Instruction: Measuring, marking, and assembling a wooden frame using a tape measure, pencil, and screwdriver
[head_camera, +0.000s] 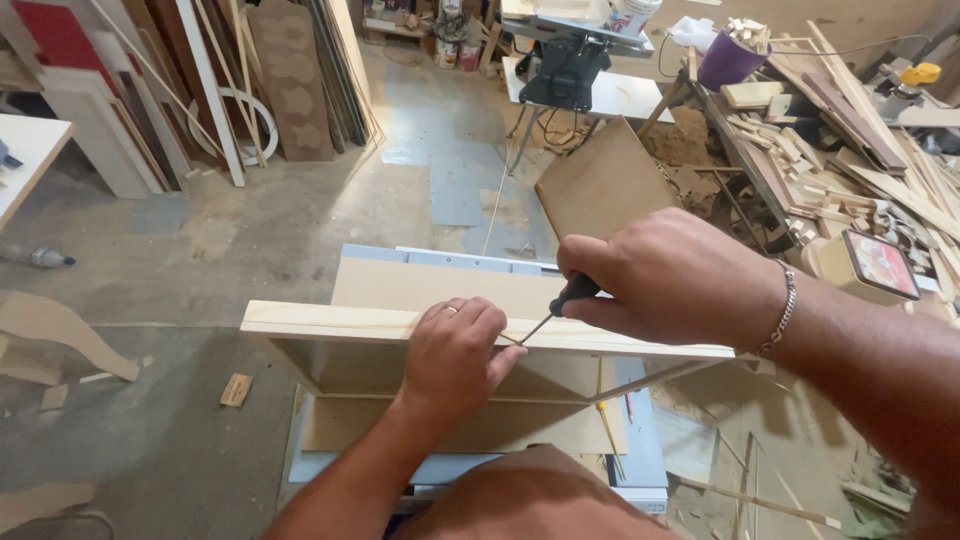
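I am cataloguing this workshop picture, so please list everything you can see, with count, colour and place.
wooden frame: one, pale, centre, on a blue-grey stand
screwdriver: one, black handle, tip at the frame's top edge
brown board: one, leaning behind the frame
purple bucket: one, upper right
wood offcuts: many, pale, piled right
plastic bottle: one, clear, floor left
left hand: on the frame's top edge
right hand: grips the screwdriver
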